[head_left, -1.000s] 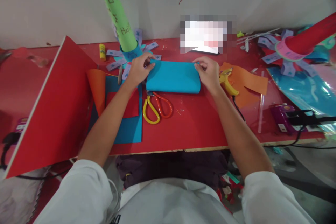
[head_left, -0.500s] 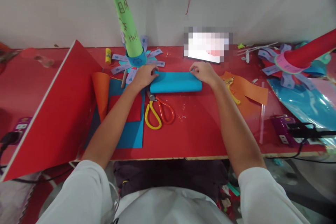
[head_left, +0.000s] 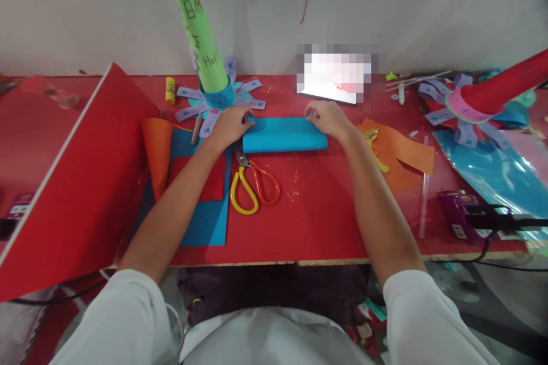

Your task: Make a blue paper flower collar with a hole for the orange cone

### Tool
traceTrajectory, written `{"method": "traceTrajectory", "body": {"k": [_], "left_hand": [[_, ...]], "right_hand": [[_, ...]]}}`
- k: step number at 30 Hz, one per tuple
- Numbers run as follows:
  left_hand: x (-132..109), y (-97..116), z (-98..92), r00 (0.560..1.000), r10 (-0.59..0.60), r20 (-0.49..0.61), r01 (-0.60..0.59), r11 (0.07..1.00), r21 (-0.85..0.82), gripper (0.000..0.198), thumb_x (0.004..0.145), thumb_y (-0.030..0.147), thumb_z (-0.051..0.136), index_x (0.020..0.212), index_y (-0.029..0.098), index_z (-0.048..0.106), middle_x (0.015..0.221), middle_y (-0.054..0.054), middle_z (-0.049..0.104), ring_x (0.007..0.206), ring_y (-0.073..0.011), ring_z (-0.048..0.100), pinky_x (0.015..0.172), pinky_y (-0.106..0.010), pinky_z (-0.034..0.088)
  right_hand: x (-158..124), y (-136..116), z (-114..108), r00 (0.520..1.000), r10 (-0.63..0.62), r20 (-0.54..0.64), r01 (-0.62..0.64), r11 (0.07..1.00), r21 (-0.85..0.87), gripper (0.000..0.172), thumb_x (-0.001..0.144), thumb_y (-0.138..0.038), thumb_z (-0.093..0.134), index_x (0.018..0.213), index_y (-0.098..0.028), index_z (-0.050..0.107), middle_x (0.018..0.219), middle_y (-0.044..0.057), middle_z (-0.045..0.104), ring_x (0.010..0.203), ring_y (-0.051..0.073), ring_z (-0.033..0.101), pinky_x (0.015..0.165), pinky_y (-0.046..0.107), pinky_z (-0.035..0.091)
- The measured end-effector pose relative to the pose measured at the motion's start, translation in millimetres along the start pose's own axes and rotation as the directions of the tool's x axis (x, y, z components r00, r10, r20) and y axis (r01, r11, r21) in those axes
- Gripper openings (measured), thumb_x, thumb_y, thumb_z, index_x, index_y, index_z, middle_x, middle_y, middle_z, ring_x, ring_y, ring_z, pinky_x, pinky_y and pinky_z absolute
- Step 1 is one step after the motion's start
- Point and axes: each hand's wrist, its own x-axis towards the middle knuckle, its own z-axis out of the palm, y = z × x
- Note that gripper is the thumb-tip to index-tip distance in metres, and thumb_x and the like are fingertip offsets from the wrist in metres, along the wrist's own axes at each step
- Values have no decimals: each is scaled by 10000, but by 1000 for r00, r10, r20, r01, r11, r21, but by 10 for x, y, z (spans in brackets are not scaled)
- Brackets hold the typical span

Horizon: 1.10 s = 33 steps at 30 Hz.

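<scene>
Paper (head_left: 285,136) has left hand (head_left: 233,124), right hand (head_left: 329,118) pinching its far edge; open tabletop (head_left: 319,205) nearer.

A red tabletop (head_left: 321,217) with a rough, pale front edge runs across the middle of the frame. At centre is a bright blue sheet of paper (head_left: 285,136), curved over on itself. Just below and left of it lie scissors with one yellow and one red loop handle (head_left: 243,161). Left of these is a flat, darker blue paper sheet (head_left: 212,231). A small yellow glue stick (head_left: 170,91) stands at upper left. On the right lie orange paper pieces (head_left: 413,154), a thin clear plastic stick (head_left: 424,199), a purple power block (head_left: 456,214) and, at the far right, a shiny blue plastic-covered sheet (head_left: 475,177).
</scene>
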Motion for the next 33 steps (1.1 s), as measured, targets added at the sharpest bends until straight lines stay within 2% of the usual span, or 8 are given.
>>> {"method": "traceTrajectory", "body": {"k": [7,17,19,21,24,28,33], "left_hand": [[60,59,20,1000,4,25,-4,999,-38,194,866,268,805,1047,218,759,930,-59,757,838,-233,655,779,-357,467],[50,100,3,999,9,32,-9,1000,-1,261,890,241,781,1149,224,761,962,-68,758,900,-255,675,872,-377,519],[38,113,2,999,20,26,-20,1000,4,293,894,225,782,1186,221,755,1029,-81,758,950,-267,685,919,-393,534],[22,130,-7,999,52,-9,-51,998,45,315,889,216,795,1200,208,752,1177,-121,738,1081,-303,689,989,-428,539],[-1,164,-35,993,109,-46,-103,986,131,262,888,193,791,1148,190,761,1308,-165,684,1239,-361,656,1059,-479,526],[11,194,-82,986,147,77,-156,981,117,172,921,126,682,1048,199,773,1152,-124,736,1119,-320,698,1013,-455,542],[61,206,-149,963,187,192,-208,973,98,187,913,149,689,1045,217,803,1216,-110,759,1200,-316,687,1090,-450,514]], "right_hand": [[-31,5,-30,999,23,-28,-24,999,-46,207,958,-189,668,1120,-239,788,1058,120,803,1021,336,717,920,461,528],[-20,-2,-8,998,60,-27,-61,996,-66,214,986,-235,663,1165,-257,777,1074,118,789,1021,341,697,908,454,519],[-25,-3,-10,998,58,-28,-60,996,-63,216,985,-238,664,1168,-265,775,1077,113,791,1026,341,694,906,451,519],[-32,-9,-11,998,59,-29,-61,996,-64,221,986,-230,663,1175,-268,771,1083,116,790,1038,343,691,904,452,518],[-33,-21,-4,998,62,-32,-65,995,-77,223,988,-216,658,1178,-259,765,1086,126,789,1042,350,691,882,453,513],[-19,-25,18,997,70,-36,-73,994,-80,209,994,-232,664,1175,-257,765,1081,131,790,1033,350,686,873,451,511],[-24,-22,17,997,72,-35,-75,993,-90,227,991,-240,656,1189,-250,766,1091,137,791,1024,354,693,879,459,517]]}}
